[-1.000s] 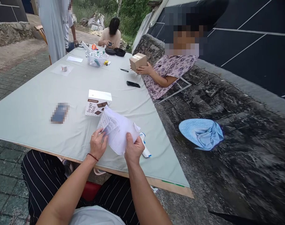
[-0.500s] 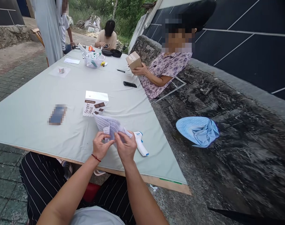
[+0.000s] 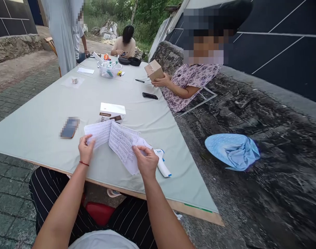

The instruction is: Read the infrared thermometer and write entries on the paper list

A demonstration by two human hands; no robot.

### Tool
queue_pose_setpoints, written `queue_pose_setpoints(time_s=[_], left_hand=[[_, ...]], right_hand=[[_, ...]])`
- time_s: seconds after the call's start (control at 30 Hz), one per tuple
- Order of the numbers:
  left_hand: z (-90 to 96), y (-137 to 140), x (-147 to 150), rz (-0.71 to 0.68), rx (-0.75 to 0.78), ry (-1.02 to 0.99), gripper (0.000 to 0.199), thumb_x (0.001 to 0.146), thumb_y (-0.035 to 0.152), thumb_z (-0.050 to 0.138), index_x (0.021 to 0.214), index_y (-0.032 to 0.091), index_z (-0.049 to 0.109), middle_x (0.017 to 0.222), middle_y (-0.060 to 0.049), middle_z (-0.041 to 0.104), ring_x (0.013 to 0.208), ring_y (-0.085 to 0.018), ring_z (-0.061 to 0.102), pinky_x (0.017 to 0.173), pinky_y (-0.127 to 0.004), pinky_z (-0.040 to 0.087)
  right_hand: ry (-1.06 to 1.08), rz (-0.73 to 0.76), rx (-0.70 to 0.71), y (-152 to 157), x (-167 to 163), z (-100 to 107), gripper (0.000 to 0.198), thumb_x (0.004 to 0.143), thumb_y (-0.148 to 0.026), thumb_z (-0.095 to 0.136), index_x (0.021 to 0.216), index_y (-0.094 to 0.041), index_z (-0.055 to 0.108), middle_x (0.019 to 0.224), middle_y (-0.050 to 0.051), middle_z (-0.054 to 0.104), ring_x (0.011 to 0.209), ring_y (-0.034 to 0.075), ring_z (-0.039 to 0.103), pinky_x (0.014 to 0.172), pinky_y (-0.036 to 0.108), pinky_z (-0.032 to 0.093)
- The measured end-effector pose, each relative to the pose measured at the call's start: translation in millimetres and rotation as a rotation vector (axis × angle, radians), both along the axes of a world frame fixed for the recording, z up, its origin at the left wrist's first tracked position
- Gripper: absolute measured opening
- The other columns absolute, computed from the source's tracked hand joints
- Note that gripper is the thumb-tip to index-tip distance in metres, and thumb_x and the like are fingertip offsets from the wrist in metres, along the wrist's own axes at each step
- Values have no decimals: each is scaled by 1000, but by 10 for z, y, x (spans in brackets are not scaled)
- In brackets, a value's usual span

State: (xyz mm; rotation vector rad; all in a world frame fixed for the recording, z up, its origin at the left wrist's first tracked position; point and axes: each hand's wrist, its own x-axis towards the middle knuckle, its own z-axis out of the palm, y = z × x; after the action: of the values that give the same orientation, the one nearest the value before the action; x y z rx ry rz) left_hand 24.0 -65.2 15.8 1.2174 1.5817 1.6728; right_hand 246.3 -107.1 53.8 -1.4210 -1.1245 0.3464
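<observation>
A creased, printed paper leaflet (image 3: 123,141) is spread between my two hands above the table. My left hand (image 3: 86,149) pinches its left edge between thumb and fingers. My right hand (image 3: 146,160) grips the folded right part, also with thumb and fingers. Just behind the leaflet stands a white box (image 3: 113,109) with brown print, its lower front covered by the paper. Close to my right hand lies a white and blue infrared thermometer (image 3: 163,164). Left of the leaflet, a phone (image 3: 69,128) rests on the cloth.
The table (image 3: 43,138) has a pale cloth. Farther back are a plastic basket (image 3: 109,71), a small box (image 3: 74,80), a black phone (image 3: 150,95) and a pen (image 3: 139,81). On the right, a seated person holds a cardboard box (image 3: 154,70). A blue hat (image 3: 232,151) lies on the stone ledge.
My hands have moved apart, the left one to the left, and the leaflet has been unfolded wider. It now hides more of the white box. The view has shifted slightly.
</observation>
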Motion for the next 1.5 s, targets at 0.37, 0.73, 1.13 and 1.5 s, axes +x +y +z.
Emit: queue_pose_setpoints(time_s=[0.37,0.73,1.13,1.5], left_hand=[[16,-141,249,6,-105,-70,28,67,40,77,80,17,70,87,-6,68,92,-25,64,92,-41,49],[47,60,-150,96,-292,-890,29,53,20,87,67,11,64,61,-4,68,63,-19,68,67,-35,59],[38,-143,57,113,-93,-400,34,58,43,83,69,15,67,94,-8,63,94,-22,61,88,-39,50],[104,-478,654,-96,258,171,23,86,40,60,82,20,69,81,-3,54,67,-12,54,65,-27,49]], right_hand=[[12,-3,-4,52,121,116,36,68,-54,70,71,-18,72,81,6,69,82,22,64,81,37,51],[-80,29,13,164,328,304,35,77,-51,59,77,-19,74,78,5,68,79,21,63,77,35,51],[-166,103,92,193,158,694,24,72,-30,60,87,-20,76,90,5,68,87,19,65,79,33,53],[-173,8,152,95,160,573,24,74,-30,59,88,-20,75,93,6,68,92,20,66,84,34,54]])
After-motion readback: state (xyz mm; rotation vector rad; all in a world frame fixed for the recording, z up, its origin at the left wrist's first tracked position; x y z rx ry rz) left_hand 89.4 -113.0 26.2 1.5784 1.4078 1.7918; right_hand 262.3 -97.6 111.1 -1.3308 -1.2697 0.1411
